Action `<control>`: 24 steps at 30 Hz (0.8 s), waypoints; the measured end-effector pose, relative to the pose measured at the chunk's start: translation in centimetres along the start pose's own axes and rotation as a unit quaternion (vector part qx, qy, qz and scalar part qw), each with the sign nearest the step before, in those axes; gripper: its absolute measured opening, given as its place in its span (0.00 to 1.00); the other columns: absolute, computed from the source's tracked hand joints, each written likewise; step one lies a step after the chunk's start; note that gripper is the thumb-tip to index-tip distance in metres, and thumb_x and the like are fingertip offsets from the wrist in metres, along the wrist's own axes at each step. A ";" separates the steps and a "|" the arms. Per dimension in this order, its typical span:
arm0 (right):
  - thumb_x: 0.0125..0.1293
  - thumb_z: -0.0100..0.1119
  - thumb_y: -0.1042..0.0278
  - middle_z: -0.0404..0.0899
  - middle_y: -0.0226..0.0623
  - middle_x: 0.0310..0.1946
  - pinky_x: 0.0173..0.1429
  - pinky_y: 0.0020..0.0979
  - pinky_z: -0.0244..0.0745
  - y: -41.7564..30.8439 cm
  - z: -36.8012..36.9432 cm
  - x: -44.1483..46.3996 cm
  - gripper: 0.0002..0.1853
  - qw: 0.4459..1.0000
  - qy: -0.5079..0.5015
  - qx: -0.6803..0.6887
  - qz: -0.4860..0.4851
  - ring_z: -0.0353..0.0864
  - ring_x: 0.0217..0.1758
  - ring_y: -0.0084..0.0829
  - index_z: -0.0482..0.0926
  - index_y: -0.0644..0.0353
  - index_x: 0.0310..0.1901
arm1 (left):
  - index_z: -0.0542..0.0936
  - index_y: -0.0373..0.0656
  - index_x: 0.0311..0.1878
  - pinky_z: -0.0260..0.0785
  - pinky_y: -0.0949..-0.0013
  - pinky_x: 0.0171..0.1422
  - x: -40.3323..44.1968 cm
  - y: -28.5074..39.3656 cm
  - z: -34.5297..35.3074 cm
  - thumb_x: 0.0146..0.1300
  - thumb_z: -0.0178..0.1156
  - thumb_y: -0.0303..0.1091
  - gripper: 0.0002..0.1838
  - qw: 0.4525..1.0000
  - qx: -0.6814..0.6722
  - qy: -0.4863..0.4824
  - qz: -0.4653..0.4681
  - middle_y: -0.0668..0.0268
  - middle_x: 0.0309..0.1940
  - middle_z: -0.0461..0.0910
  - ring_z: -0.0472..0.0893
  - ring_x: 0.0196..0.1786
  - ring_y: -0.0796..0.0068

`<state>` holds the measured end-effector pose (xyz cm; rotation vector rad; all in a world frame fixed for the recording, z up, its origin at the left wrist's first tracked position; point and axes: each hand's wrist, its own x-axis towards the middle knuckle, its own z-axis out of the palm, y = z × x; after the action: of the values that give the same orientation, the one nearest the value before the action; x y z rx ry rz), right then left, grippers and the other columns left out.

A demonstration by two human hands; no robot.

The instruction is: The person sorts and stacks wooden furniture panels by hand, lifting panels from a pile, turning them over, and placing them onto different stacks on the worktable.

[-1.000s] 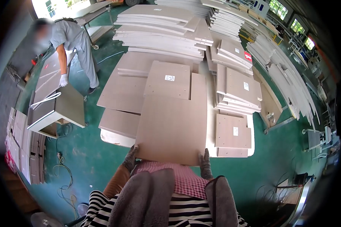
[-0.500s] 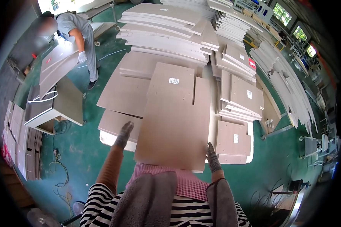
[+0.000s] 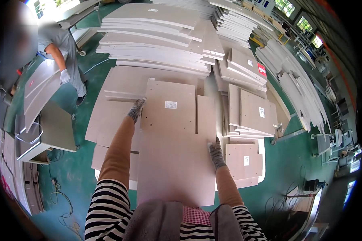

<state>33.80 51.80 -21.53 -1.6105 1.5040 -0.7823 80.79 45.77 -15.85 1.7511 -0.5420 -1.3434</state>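
A long beige board (image 3: 176, 168) lies in front of me, its near end close to my body. It has a white label (image 3: 170, 105), drilled holes and a narrow slot at the far right. My left hand (image 3: 136, 110), in a grey glove, grips its left edge near the label. Lower down on the opposite side, my gloved right hand (image 3: 216, 153) grips the right edge. The fingers under the edges are hidden. More flat boards (image 3: 112, 120) lie beneath and to the left.
Tall stacks of boards (image 3: 149, 36) stand ahead. Smaller labelled boards (image 3: 255, 108) are piled at right. A co-worker (image 3: 62, 60) bends over panels at left, near a cabinet (image 3: 54, 128). Cables (image 3: 62, 201) lie on the green floor.
My left hand has moved forward along the board and now meets its left edge. My right hand has also moved forward and closed on the right edge. The view has shifted.
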 end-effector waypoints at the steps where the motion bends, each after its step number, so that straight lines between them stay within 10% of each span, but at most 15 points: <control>1: 0.69 0.54 0.60 0.63 0.46 0.66 0.70 0.32 0.57 -1.5 -0.6 -0.6 0.35 1.000 -0.005 0.029 0.003 0.64 0.66 0.37 0.51 0.60 0.73 | 0.58 0.49 0.73 0.63 0.61 0.64 4.2 -2.2 0.4 0.62 0.61 0.50 0.39 0.994 0.059 -0.006 0.093 0.61 0.61 0.71 0.68 0.63 0.68; 10: 0.70 0.54 0.59 0.62 0.43 0.66 0.69 0.31 0.59 -1.6 -0.9 -0.6 0.36 0.995 -0.015 0.013 0.097 0.63 0.66 0.33 0.49 0.60 0.73 | 0.52 0.44 0.74 0.66 0.71 0.62 4.0 -3.3 2.9 0.59 0.67 0.34 0.44 0.990 0.005 -0.024 0.137 0.60 0.58 0.73 0.72 0.59 0.70; 12: 0.67 0.55 0.43 0.69 0.41 0.62 0.67 0.31 0.62 -0.7 -0.6 -0.7 0.40 0.996 -0.010 0.021 0.084 0.67 0.63 0.33 0.50 0.48 0.74 | 0.50 0.43 0.74 0.65 0.71 0.62 4.5 -4.3 2.3 0.60 0.66 0.35 0.45 0.988 -0.001 -0.036 0.153 0.60 0.59 0.72 0.72 0.59 0.70; 15: 0.68 0.59 0.56 0.64 0.42 0.65 0.69 0.31 0.60 -5.8 -1.2 -0.9 0.38 0.980 -0.014 0.113 0.164 0.64 0.65 0.33 0.51 0.59 0.72 | 0.49 0.41 0.74 0.65 0.69 0.63 6.0 -5.6 2.7 0.60 0.66 0.34 0.45 0.979 0.058 0.017 0.195 0.58 0.59 0.72 0.72 0.59 0.68; 24: 0.63 0.62 0.46 0.70 0.41 0.60 0.65 0.30 0.64 -1.3 -0.9 -0.1 0.40 0.980 -0.006 0.106 0.170 0.68 0.61 0.34 0.59 0.60 0.70 | 0.62 0.42 0.70 0.70 0.64 0.58 -4.7 -4.8 1.0 0.61 0.62 0.54 0.39 0.991 -0.121 -0.060 0.024 0.58 0.58 0.74 0.75 0.58 0.66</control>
<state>33.69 51.77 -19.97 -1.1587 1.5745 -0.7108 77.57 51.61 -17.17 1.4594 -0.4635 -1.4238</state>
